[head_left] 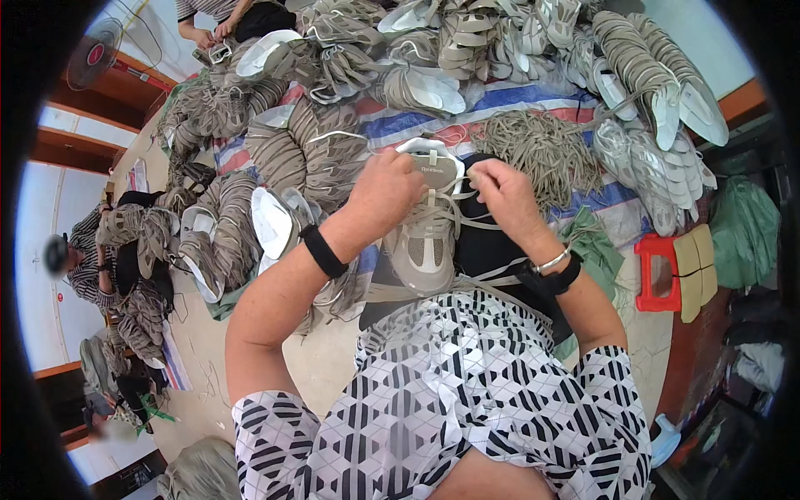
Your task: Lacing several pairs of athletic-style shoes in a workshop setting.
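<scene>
A beige-grey sneaker [421, 250] lies on my lap with its toe toward me, partly laced. Its tongue [432, 172] stands up between my hands and the white lining shows behind it. My left hand [387, 190] is closed at the sneaker's left upper edge, pinching a shoelace, and a pale strand arcs out beyond its fingers. On the other side my right hand [504, 200] pinches a beige shoelace [461, 193] between thumb and finger, just off the collar. The exact fingertip contact of my left hand is partly hidden.
A pile of loose laces [533, 154] lies ahead on a striped sheet [492, 98]. Stacked sneakers [321, 158] surround the left and far sides. To the right stand a red plastic stool [657, 271] and a green sack [744, 232]. Other people sit among shoes at left and far left.
</scene>
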`<state>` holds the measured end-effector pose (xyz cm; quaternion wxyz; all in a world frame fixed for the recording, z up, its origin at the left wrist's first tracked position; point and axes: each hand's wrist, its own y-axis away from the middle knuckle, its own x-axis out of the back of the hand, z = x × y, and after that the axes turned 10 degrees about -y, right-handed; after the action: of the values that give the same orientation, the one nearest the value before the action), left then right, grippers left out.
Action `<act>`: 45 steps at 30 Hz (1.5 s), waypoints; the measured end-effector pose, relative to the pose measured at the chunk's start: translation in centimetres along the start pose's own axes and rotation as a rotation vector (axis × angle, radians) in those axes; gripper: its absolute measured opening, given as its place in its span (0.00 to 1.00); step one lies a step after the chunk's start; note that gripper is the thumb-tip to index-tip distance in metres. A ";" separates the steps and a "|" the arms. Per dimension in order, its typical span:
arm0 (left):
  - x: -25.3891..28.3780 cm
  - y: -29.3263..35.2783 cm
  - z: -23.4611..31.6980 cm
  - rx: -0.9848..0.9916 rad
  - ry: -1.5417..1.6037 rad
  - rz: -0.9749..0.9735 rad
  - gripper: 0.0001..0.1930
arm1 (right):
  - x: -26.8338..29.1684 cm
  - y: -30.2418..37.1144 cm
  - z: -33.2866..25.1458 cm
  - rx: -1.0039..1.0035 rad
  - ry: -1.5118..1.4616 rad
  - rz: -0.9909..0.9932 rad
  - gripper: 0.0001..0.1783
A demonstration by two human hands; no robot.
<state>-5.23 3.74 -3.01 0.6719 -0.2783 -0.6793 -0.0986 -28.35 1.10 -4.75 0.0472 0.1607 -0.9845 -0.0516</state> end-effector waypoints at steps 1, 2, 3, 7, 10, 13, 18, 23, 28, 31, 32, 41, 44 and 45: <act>0.0 -0.2 0.1 0.011 -0.015 -0.065 0.04 | -0.4 0.3 0.5 0.259 0.198 0.022 0.06; 0.1 -0.3 0.2 0.025 -0.032 -0.131 0.04 | -0.8 0.2 0.7 0.522 0.393 0.041 0.07; 0.1 -0.8 -0.1 0.040 -0.038 -0.132 0.04 | -1.3 -0.2 0.7 0.640 0.437 0.075 0.07; 1.3 -1.3 -0.4 -0.133 -0.112 -0.187 0.06 | -3.1 -1.4 0.5 0.766 0.742 -0.014 0.06; -2.3 0.1 -0.2 -0.051 -0.010 -0.001 0.05 | -4.3 -1.2 1.1 0.840 0.677 -0.085 0.07; -1.2 0.9 1.1 -0.033 -0.082 -0.043 0.05 | -4.0 0.7 1.1 0.658 0.597 -0.029 0.04; -0.4 1.7 1.8 -0.057 -0.191 0.124 0.05 | -4.3 2.5 0.1 0.603 0.751 -0.190 0.06; -3.1 2.2 2.0 -0.021 -0.377 0.283 0.06 | -4.7 1.1 1.2 0.641 0.769 -0.210 0.07; -2.7 1.2 0.7 -0.129 -0.293 0.127 0.06 | -4.5 0.3 1.3 0.462 0.706 -0.264 0.05; 0.2 1.3 0.5 -0.154 -0.270 0.133 0.08 | -4.4 0.4 1.1 0.424 0.542 -0.283 0.06; 0.9 1.4 0.7 -0.159 -0.292 0.156 0.09 | -4.3 0.4 0.9 0.423 0.540 -0.283 0.06; -2.1 1.6 2.4 -0.005 -0.196 0.118 0.09 | -2.8 0.3 1.6 0.174 0.324 -0.278 0.09; -1.5 0.9 2.0 0.007 0.145 0.228 0.07 | -0.8 1.9 0.7 -0.017 0.102 -0.265 0.10; -1.1 0.3 2.0 0.421 0.507 0.245 0.07 | -0.9 2.5 -0.5 -0.005 0.168 -0.325 0.09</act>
<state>-6.85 4.73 -4.34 0.8686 -0.1797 -0.4580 0.0590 -28.22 3.74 -4.03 0.1207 0.3210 -0.9381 -0.0475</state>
